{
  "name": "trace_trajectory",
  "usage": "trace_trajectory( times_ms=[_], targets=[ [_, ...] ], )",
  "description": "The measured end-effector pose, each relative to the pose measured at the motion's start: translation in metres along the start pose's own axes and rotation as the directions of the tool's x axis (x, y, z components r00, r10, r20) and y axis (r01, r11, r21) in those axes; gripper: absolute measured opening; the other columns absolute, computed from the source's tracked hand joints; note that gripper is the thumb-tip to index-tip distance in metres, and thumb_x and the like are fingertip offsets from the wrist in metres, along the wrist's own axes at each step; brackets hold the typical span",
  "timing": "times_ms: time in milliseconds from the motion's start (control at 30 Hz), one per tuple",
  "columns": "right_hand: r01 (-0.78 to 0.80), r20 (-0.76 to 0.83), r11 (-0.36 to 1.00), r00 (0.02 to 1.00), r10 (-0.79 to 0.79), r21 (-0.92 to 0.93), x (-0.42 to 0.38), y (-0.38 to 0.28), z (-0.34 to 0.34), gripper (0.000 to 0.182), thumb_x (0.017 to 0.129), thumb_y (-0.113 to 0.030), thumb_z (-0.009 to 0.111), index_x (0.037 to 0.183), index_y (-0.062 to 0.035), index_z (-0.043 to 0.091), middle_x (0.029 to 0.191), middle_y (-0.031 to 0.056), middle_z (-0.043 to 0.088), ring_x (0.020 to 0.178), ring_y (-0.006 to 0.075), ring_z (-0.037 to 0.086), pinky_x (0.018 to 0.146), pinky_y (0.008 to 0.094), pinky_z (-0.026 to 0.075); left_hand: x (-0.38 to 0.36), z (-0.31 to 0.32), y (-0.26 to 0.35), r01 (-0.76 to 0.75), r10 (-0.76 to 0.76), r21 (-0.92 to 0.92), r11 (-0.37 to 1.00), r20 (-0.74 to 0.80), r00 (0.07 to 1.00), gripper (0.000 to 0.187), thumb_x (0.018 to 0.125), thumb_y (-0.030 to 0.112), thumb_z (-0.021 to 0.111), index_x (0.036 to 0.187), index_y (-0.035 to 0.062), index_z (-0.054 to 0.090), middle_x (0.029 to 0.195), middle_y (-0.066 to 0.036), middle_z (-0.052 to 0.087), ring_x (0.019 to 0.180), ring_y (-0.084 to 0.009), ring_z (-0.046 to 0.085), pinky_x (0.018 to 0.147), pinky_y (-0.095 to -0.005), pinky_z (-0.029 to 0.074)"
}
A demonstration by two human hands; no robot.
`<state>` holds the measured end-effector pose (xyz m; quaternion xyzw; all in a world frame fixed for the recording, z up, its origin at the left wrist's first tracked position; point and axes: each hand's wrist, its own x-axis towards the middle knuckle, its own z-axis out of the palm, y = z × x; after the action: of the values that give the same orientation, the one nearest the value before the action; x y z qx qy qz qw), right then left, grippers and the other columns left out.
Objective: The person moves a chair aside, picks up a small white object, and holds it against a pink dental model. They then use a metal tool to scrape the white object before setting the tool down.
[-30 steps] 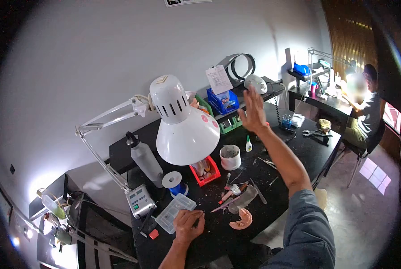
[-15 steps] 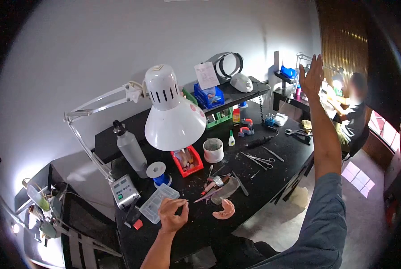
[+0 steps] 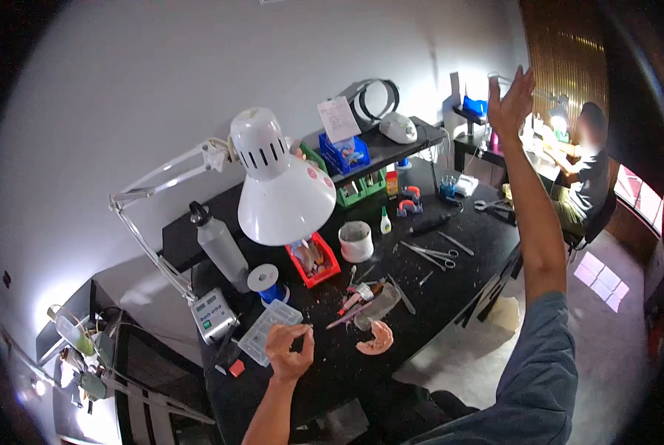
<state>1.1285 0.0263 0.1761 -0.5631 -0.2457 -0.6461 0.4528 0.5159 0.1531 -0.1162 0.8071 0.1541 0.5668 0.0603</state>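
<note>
My left hand [image 3: 289,353] is over the near edge of a clear plastic compartment box [image 3: 269,331], thumb and forefinger pressed together. Whatever may sit in that pinch is too small to make out. High on the right, my right hand [image 3: 512,105] is raised well above the bench, fingers stretched and thumb apart, holding nothing. To the right of my left hand lies a pink horseshoe-shaped dental piece [image 3: 376,340]. Behind it are a translucent curved sheet [image 3: 380,308], a slim metal tool [image 3: 401,294] and a small pile of tools [image 3: 355,299].
A white desk lamp [image 3: 287,200] overhangs a red bin [image 3: 313,259]. Around it stand a metal bottle [image 3: 223,251], a blue wire spool [image 3: 272,291], a control box [image 3: 215,317] and a white cup [image 3: 356,242]. Scissors [image 3: 430,254] lie farther right. Another person [image 3: 587,170] sits beyond.
The view has shifted slightly, so the bench items sit a little differently in it. My right hand appears somewhat higher and farther left. My left hand keeps its pinch.
</note>
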Motion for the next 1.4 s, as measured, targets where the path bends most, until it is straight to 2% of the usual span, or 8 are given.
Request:
trace_trajectory(
  times_ms=[367,433,567,767,900,967,1100,1400],
  targets=[
    [0.196,0.248,0.978,0.946,-0.208,0.074,-0.075,-0.028,0.004,0.091,0.107,-0.062,0.048,0.167,0.0038,0.028,0.177,0.0285,0.017,0.162,0.0509,0.018,0.128,0.0631,0.021,-0.004,-0.005,-0.002,0.094,-0.094,0.009,0.996,-0.003,0.996,0.013,0.08,0.001,0.085,0.089,0.0068,0.078,0.091,-0.007,0.081,0.077,-0.0231,0.07,0.064,-0.0335,0.049],
    [0.204,0.116,0.979,0.972,-0.206,0.03,-0.085,-0.01,0.007,0.083,0.102,-0.041,0.069,0.162,0.0056,0.037,0.171,0.0341,0.029,0.158,0.0521,0.029,0.127,0.0596,0.026,-0.005,-0.007,-0.003,0.122,-0.122,-0.001,0.992,0.005,0.992,0.013,0.08,0.001,0.085,0.089,0.007,0.078,0.091,-0.007,0.081,0.078,-0.023,0.07,0.064,-0.0334,0.049],
    [0.02,0.087,0.979,0.996,-0.002,-0.205,-0.08,0.036,0.001,0.084,0.105,-0.054,0.062,0.163,0.0019,0.039,0.173,0.0317,0.028,0.16,0.0474,0.029,0.128,0.0564,0.026,-0.005,-0.008,-0.004,0.165,-0.165,0.004,0.986,0.005,0.986,0.013,0.08,0.0,0.084,0.089,0.007,0.077,0.09,-0.008,0.081,0.079,-0.0241,0.071,0.069,-0.0345,0.052],
    [-0.262,-0.061,0.952,0.96,0.275,0.16,-0.08,0.037,-0.034,0.08,0.105,-0.046,0.063,0.166,-0.0027,0.035,0.176,0.0232,0.024,0.164,0.0431,0.019,0.131,0.0537,0.022,0.003,-0.009,-0.005,0.019,-0.019,0.034,0.999,-0.018,1.0,0.015,0.08,0.001,0.085,0.091,0.0074,0.076,0.092,-0.008,0.08,0.079,-0.0233,0.071,0.064,-0.0335,0.05],
    [-0.512,0.135,0.783,0.856,0.499,0.353,-0.116,-0.053,-0.084,0.043,0.104,-0.021,0.069,0.139,0.002,0.062,0.13,0.0184,0.07,0.117,0.0259,0.068,0.103,0.0391,0.053,-0.001,-0.007,-0.009,0.042,-0.042,0.052,0.998,-0.007,0.999,0.016,0.08,0.0,0.085,0.092,0.0071,0.077,0.093,-0.009,0.081,0.08,-0.0243,0.072,0.067,-0.0346,0.051],
    [-0.431,0.29,0.737,0.901,0.322,0.52,-0.155,-0.084,-0.104,0.024,0.103,-0.011,0.067,0.124,0.0008,0.071,0.107,0.0097,0.076,0.096,0.0151,0.071,0.084,0.0311,0.057,-0.006,-0.007,-0.01,0.106,-0.107,0.048,0.993,0.005,0.994,0.018,0.079,-0.003,0.084,0.092,0.0065,0.078,0.092,-0.009,0.081,0.083,-0.0282,0.074,0.077,-0.0381,0.054],
    [-0.797,0.821,0.479,0.52,0.234,0.368,-0.212,-0.161,-0.112,0.018,0.1,-0.017,0.073,0.108,-0.0017,0.077,0.093,0.0061,0.078,0.082,0.0128,0.071,0.075,0.0289,0.057,-0.003,-0.01,-0.017,0.064,-0.062,0.101,0.993,-0.016,0.998,0.016,0.082,-0.001,0.084,0.093,0.0076,0.076,0.095,-0.006,0.081,0.077,-0.018,0.067,0.06,-0.03,0.048],
    [-0.704,0.732,0.475,0.661,0.166,0.528,-0.238,-0.262,-0.118,0.007,0.095,-0.003,0.071,0.1,-0.0004,0.076,0.063,-0.0016,0.059,0.061,0.0007,0.051,0.054,0.0239,0.042,-0.004,-0.012,-0.023,0.165,-0.16,0.108,0.98,-0.055,0.986,0.017,0.083,-0.002,0.084,0.095,0.0072,0.077,0.096,-0.006,0.081,0.079,-0.0175,0.067,0.059,-0.0297,0.047]
  ],
)
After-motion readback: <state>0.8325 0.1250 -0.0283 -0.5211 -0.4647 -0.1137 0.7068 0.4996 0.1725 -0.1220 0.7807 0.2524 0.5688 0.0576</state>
